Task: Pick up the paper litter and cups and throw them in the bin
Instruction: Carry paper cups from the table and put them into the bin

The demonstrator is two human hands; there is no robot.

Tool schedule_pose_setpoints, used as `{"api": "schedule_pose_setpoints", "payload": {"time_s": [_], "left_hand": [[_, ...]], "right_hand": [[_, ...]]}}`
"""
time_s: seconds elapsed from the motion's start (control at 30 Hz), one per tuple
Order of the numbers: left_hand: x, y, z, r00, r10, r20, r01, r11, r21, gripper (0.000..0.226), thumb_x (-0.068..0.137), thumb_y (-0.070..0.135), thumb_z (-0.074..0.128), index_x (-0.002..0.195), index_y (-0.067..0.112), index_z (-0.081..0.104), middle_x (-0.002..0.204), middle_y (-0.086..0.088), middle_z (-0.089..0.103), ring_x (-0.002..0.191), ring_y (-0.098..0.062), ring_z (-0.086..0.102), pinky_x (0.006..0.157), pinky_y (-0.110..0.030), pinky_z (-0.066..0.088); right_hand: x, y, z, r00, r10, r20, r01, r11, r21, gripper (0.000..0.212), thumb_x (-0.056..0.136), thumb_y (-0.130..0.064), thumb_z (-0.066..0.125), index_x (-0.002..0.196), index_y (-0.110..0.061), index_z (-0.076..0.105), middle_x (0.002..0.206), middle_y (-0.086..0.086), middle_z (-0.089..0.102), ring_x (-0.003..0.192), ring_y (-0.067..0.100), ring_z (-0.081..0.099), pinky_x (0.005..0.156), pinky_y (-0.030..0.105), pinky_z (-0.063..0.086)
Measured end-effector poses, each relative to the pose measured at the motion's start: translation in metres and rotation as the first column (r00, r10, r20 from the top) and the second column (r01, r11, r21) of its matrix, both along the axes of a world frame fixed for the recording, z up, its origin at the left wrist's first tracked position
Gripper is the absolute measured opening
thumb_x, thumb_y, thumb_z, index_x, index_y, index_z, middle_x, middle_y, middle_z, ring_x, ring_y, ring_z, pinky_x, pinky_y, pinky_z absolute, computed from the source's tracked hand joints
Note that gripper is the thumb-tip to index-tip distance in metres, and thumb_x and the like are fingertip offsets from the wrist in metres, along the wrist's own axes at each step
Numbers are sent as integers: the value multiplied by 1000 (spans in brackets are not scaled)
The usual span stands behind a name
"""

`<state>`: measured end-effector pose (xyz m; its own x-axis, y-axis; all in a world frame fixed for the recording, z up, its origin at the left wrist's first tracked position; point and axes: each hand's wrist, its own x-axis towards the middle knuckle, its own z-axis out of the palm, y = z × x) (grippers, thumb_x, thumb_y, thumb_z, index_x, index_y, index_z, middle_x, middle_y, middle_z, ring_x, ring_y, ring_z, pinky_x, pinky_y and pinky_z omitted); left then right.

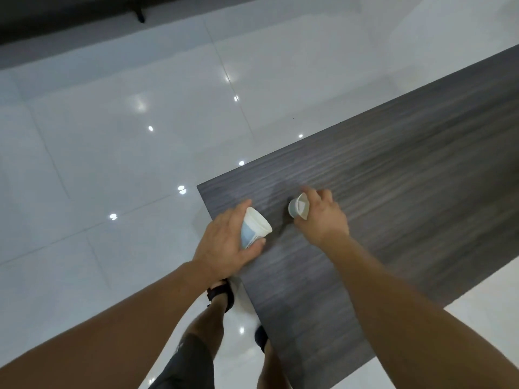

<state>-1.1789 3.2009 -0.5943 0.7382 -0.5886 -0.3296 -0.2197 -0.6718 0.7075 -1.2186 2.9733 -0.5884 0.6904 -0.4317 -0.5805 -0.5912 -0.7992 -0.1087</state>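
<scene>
My left hand grips a white paper cup with a pale blue print, tilted with its mouth toward the right, near the left corner of a dark wood-grain table. My right hand holds a smaller white paper cup on its side just above the tabletop, its mouth facing up and to the right. The two cups are a short gap apart. No bin and no loose paper litter show in the head view.
Glossy white floor tiles with light reflections lie left of and beyond the table. A dark strip runs along the top left. My legs and sandalled feet stand at the table's near left edge.
</scene>
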Motion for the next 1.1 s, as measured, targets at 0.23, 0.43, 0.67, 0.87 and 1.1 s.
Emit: {"api": "schedule_pose_setpoints", "payload": {"time_s": [0.23,0.43,0.67,0.87,1.1], "left_hand": [[-6,-26,66,972,-155,177,136,984,119,80,77,52,65,145,28,31,130,1,46,116,-21,42,98,-37,37],[-53,-57,135,933,-267,242,247,963,111,73,76,47,67,139,26,36,132,4,50,117,-21,43,97,-36,34],[-182,-105,207,908,-349,232,342,937,74,88,76,28,72,148,27,21,135,-4,42,121,-25,42,97,-40,42],[-323,-162,262,826,-478,299,478,875,77,81,75,29,71,146,28,31,128,-3,39,110,-25,48,88,-34,45],[-466,-248,306,655,-655,377,693,719,44,73,72,33,73,135,27,37,124,2,37,103,-21,49,77,-31,44]], "right_hand": [[-67,6,80,990,-95,102,91,995,43,72,82,-39,66,145,-31,31,135,3,36,116,29,49,83,38,46],[-147,1,153,974,-171,149,171,985,16,69,84,-41,63,144,-29,30,134,3,38,115,28,49,84,39,48],[-301,-16,221,914,-312,260,326,945,-11,71,83,-41,65,145,-31,29,132,4,39,114,28,50,83,37,47],[-475,-46,276,859,-403,316,448,890,-84,68,85,-43,62,144,-28,30,130,7,41,108,28,52,81,37,48],[-631,-70,304,720,-593,360,663,742,-103,68,86,-40,58,145,-29,27,129,6,41,107,27,51,75,34,43]]}}
